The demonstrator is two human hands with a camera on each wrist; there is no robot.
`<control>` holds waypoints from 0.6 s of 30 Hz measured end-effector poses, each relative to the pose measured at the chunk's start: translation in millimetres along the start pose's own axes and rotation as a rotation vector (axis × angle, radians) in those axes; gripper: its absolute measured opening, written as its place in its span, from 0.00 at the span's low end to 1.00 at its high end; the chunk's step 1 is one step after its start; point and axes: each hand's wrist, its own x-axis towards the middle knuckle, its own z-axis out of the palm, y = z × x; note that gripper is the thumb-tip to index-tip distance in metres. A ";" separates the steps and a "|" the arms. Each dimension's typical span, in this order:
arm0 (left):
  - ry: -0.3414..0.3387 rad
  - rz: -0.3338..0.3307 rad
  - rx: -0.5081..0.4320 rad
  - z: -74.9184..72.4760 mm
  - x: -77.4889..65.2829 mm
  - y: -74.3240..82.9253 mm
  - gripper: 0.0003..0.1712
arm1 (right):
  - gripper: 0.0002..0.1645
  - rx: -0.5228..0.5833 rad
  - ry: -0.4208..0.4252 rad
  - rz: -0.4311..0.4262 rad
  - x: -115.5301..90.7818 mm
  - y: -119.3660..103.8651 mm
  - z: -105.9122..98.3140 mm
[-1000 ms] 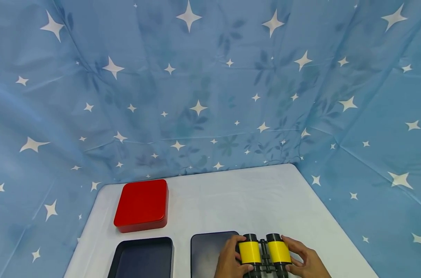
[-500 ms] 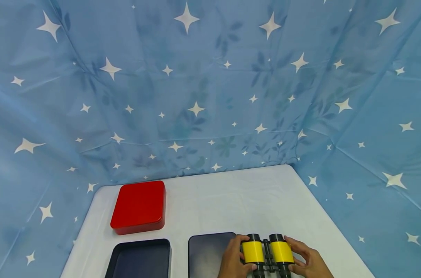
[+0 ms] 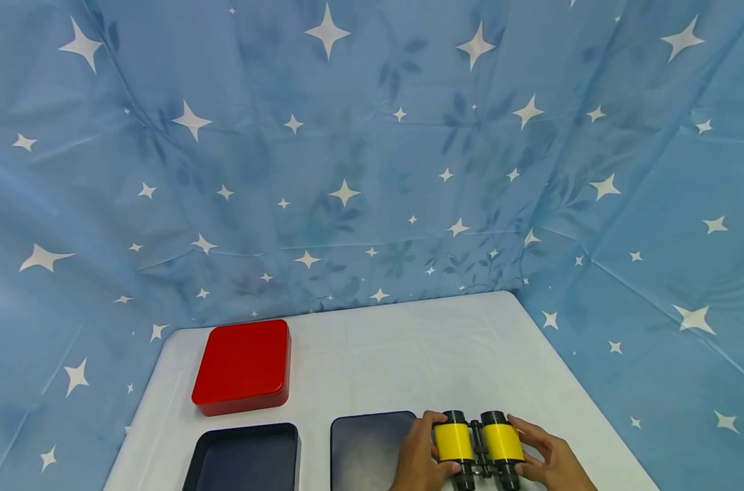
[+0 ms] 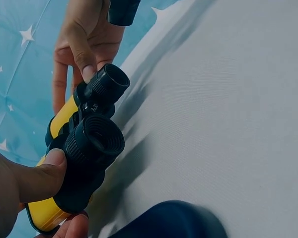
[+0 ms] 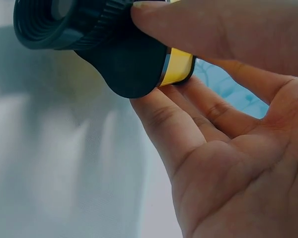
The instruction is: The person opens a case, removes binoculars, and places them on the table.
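Yellow and black binoculars (image 3: 503,442) are held between both hands at the lower right of the head view, eyepieces toward the person. The left hand (image 3: 417,455) grips the left barrel, thumb near the eyepiece and fingers at the far end. On the outer side of the other barrel, the right hand (image 3: 556,460) pinches it with thumb and fingers. In the left wrist view the binoculars (image 4: 74,173) cast shadows on the white cloth, seemingly raised over it. The right wrist view shows the right thumb above one barrel (image 5: 129,64) and fingers beneath.
A flat dark rectangular tray or lid (image 3: 365,453) lies just left of the left hand, which covers part of it. Farther left is a deeper dark tray (image 3: 294,470), with a red box (image 3: 243,365) behind it. Blue star-patterned curtains (image 3: 372,170) border the white table (image 3: 402,354).
Both hands have shifted slightly right with the binoculars, away from the flat dark tray or lid. Their grip looks the same. The head view has turned a little.
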 end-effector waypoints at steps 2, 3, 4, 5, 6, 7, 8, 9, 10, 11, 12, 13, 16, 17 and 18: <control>0.003 -0.004 0.001 1.6 1.3 1.0 0.44 | 0.48 0.005 0.002 0.014 2.0 1.2 -1.5; 0.005 -0.005 0.002 2.2 1.9 1.3 0.44 | 0.49 0.006 0.004 0.019 3.0 1.8 -2.2; 0.006 -0.003 0.009 2.9 2.2 1.3 0.44 | 0.49 0.007 0.005 0.023 3.7 2.7 -2.8; 0.006 -0.002 0.017 3.5 2.7 1.4 0.44 | 0.49 0.009 0.006 0.027 4.5 3.6 -3.4; 0.007 0.001 0.027 4.2 3.3 1.1 0.44 | 0.49 0.010 0.005 0.027 5.1 4.5 -4.1; 0.008 0.001 0.038 5.1 3.8 1.0 0.44 | 0.50 0.012 0.003 0.028 5.4 4.9 -4.9; 0.009 0.002 0.049 5.9 4.4 0.9 0.44 | 0.50 0.011 0.000 0.030 5.7 5.4 -5.7; 0.009 0.007 0.060 6.7 4.8 1.1 0.44 | 0.50 0.008 -0.005 0.027 5.9 6.0 -6.6; 0.009 0.011 0.069 7.5 5.2 1.5 0.44 | 0.50 0.004 -0.009 0.026 5.9 6.7 -7.5; 0.008 0.012 0.074 8.4 5.6 1.8 0.44 | 0.50 0.006 -0.011 0.029 5.9 7.2 -8.3; 0.008 0.012 0.078 9.4 5.9 2.0 0.44 | 0.50 0.008 -0.014 0.033 5.7 7.5 -9.0; 0.008 0.012 0.080 10.3 6.1 2.3 0.44 | 0.50 0.010 -0.016 0.036 5.7 8.0 -9.7; 0.003 0.019 0.086 13.1 7.0 3.5 0.44 | 0.50 0.013 -0.022 0.039 5.7 10.1 -12.0; 0.001 0.020 0.087 14.1 7.5 3.7 0.44 | 0.50 0.018 -0.019 0.045 5.6 10.4 -12.8; -0.002 0.022 0.087 15.1 8.1 3.9 0.44 | 0.50 0.015 -0.018 0.048 5.4 10.9 -13.6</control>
